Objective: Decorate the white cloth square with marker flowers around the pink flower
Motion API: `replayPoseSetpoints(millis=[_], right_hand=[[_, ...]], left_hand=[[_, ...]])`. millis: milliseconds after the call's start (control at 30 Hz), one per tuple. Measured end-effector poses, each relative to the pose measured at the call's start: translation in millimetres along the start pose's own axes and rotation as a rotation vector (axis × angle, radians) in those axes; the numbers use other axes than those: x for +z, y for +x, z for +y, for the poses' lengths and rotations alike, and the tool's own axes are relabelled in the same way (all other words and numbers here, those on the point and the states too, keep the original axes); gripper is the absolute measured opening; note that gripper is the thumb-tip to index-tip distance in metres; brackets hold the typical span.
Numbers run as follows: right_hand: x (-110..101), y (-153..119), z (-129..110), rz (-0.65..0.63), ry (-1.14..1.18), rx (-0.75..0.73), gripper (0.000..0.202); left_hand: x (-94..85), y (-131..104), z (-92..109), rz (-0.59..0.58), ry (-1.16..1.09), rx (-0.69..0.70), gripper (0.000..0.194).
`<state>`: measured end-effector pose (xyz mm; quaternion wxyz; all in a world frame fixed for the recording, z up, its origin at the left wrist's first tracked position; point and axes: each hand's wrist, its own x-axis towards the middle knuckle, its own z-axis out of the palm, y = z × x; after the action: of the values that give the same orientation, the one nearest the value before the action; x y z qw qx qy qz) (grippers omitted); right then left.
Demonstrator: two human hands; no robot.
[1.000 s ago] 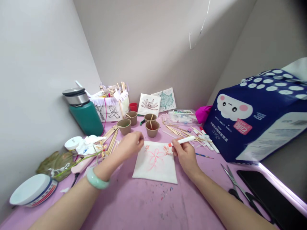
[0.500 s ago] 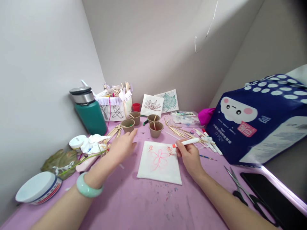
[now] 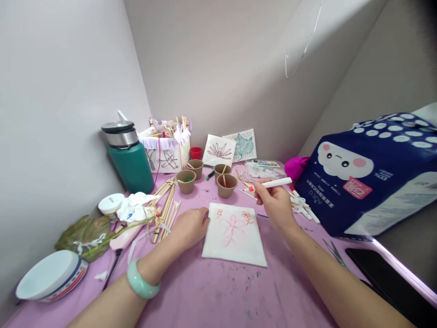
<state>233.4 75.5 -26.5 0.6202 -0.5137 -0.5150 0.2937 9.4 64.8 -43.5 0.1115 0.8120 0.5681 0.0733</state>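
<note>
A white square canvas [image 3: 218, 250] lies on the pink tabletop, with a pink flower in its middle and small orange-red flowers near its top corners. My left hand [image 3: 191, 229], a pale green bangle on its wrist, is closed at the left edge of the canvas, its fingertips on that edge. My right hand [image 3: 277, 202] grips a white marker [image 3: 276, 182] between thumb and fingers. The marker's orange-red end points left, raised beyond the top right corner of the canvas. Behind the canvas stand several brown cups [image 3: 226, 187] with sticks in them.
On the left are a teal bottle [image 3: 131, 166], a white bowl [image 3: 48, 275], crumpled tissue [image 3: 136, 207] and wooden sticks [image 3: 167, 214]. Two drawn canvases [image 3: 220, 150] lean at the back. A blue tissue pack [image 3: 341, 196], scissors [image 3: 336, 253] and black phone [image 3: 382, 278] are right.
My left hand has come back from near the cups to the left edge of the canvas. My right hand has lifted the marker up and away from the orange flower at the top right.
</note>
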Motion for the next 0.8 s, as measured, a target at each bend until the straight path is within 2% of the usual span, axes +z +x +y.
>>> replayPoseSetpoints(millis=[200, 333, 400, 467, 633, 800], right_hand=[[2.9, -21.1, 10.1, -0.215, 0.026, 0.136, 0.028], [-4.8, -35.8, 23.9, -0.128, 0.034, 0.166, 0.03], [-12.0, -35.5, 28.5, -0.051, 0.025, 0.197, 0.033], [-19.3, -31.7, 30.4, -0.028, 0.01, 0.272, 0.034], [-26.4, -25.3, 28.6, -0.218, -0.065, 0.458, 0.027], [-24.5, -26.5, 29.2, -0.266, 0.019, 0.402, 0.032]], left_hand=[[1.0, -1.8, 3.2, -0.05, -0.046, 0.015, 0.023], [6.0, -0.7, 1.7, -0.061, -0.087, 0.026, 0.028], [8.6, 0.1, 0.0, -0.056, -0.122, 0.025, 0.03], [10.2, 0.5, -1.3, -0.053, -0.159, 0.021, 0.03], [9.5, 1.5, -0.6, -0.055, -0.199, 0.0, 0.036], [6.8, 4.1, 1.3, -0.049, -0.199, -0.052, 0.032]])
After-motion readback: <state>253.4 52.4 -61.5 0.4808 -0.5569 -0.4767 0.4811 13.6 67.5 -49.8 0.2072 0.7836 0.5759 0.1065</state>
